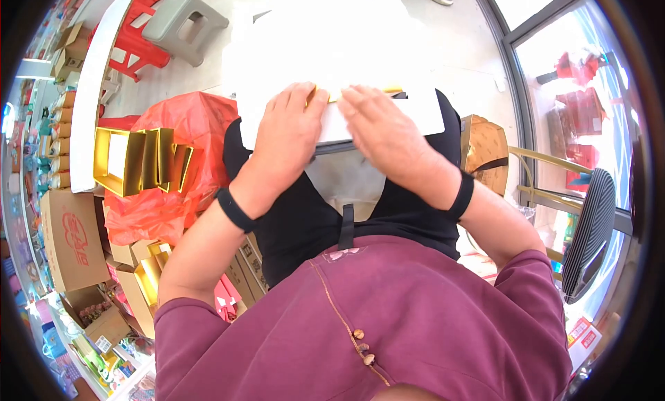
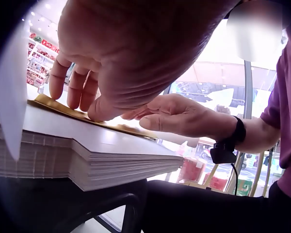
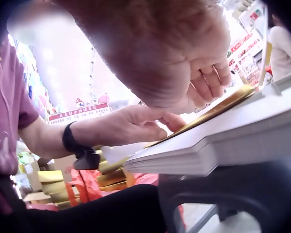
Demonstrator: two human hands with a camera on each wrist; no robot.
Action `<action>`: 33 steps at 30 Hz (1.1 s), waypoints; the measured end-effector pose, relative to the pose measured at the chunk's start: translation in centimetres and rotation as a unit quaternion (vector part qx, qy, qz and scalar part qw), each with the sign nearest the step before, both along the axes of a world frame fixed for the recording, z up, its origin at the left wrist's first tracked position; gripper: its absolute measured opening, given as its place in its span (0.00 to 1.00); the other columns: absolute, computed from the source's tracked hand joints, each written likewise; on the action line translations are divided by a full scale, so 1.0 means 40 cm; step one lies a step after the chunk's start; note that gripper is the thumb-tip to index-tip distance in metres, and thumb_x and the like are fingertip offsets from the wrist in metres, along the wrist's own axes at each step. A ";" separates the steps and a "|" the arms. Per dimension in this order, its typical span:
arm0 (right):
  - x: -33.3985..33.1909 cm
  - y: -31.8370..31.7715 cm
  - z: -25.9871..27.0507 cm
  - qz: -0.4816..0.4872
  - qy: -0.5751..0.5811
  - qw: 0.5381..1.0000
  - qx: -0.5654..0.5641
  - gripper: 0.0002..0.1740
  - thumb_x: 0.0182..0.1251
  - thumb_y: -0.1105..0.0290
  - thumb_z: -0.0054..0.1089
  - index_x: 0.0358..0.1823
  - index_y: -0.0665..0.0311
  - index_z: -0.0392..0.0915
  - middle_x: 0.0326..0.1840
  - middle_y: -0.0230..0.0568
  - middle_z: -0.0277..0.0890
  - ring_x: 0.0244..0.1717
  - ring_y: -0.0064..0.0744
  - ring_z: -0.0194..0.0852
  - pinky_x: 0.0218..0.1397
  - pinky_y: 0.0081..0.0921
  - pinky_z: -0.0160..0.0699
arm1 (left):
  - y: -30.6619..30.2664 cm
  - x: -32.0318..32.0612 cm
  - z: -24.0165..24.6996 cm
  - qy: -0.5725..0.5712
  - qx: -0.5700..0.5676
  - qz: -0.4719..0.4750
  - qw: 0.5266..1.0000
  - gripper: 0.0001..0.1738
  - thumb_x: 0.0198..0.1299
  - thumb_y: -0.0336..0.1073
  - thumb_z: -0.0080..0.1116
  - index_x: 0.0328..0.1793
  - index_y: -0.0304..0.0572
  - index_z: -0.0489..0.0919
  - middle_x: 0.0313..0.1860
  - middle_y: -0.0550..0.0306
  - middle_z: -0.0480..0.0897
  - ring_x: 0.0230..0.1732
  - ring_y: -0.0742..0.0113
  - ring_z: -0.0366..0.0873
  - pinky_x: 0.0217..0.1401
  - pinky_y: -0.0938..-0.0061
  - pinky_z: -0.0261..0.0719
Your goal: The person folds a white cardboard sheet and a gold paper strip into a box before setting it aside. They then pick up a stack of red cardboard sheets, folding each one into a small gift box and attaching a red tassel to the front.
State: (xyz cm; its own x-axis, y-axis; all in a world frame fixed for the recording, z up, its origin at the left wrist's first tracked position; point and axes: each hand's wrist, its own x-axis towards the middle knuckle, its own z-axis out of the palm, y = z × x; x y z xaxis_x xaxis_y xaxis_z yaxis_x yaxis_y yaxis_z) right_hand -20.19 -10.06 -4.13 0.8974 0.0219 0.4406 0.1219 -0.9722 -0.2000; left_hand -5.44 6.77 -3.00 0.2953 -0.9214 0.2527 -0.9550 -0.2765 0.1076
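Note:
In the head view my left hand (image 1: 291,134) and right hand (image 1: 388,138) lie side by side over a stack of white card sheets (image 1: 334,126). Between the hands and the stack is a flat gold-coloured piece of card (image 2: 63,108), its raised edge showing in both wrist views. The left fingers (image 2: 76,90) reach down onto it, slightly bent, with the thumb alongside. From the other side, the right fingers (image 3: 211,82) point down at the same gold piece (image 3: 216,110). Neither hand curls round anything. The fingertips are partly hidden in the wrist views.
A dark plastic stool (image 3: 247,187) bears the stack. To the left, gold box frames (image 1: 142,158) sit on a red plastic bag (image 1: 201,124), near cardboard boxes (image 1: 75,238). A grey stool (image 1: 183,23) stands behind. On the right are a striped chair (image 1: 589,235) and glass doors.

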 end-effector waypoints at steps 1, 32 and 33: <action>-0.008 0.019 -0.013 -0.004 0.003 1.000 -0.001 0.28 0.68 0.72 0.62 0.68 0.77 0.74 0.72 0.57 0.72 0.76 0.53 0.69 0.83 0.48 0.66 | 0.010 -0.028 -0.005 -0.016 -0.006 -0.001 1.000 0.27 0.70 0.40 0.65 0.73 0.43 0.77 0.70 0.46 0.77 0.74 0.43 0.73 0.76 0.47 0.70; -0.042 -0.048 0.009 -0.061 0.029 0.998 0.014 0.25 0.73 0.74 0.60 0.68 0.78 0.75 0.72 0.63 0.74 0.77 0.59 0.69 0.82 0.47 0.68 | 0.092 0.003 0.042 0.037 -0.028 0.089 0.995 0.31 0.69 0.42 0.69 0.71 0.30 0.75 0.69 0.37 0.78 0.68 0.39 0.78 0.70 0.52 0.78; -0.043 -0.052 0.012 -0.057 0.026 0.998 0.026 0.24 0.73 0.74 0.60 0.67 0.78 0.75 0.72 0.63 0.74 0.76 0.59 0.70 0.81 0.46 0.70 | 0.078 0.005 0.055 0.039 -0.046 0.099 0.993 0.31 0.70 0.42 0.69 0.72 0.29 0.74 0.69 0.37 0.78 0.67 0.39 0.78 0.69 0.52 0.78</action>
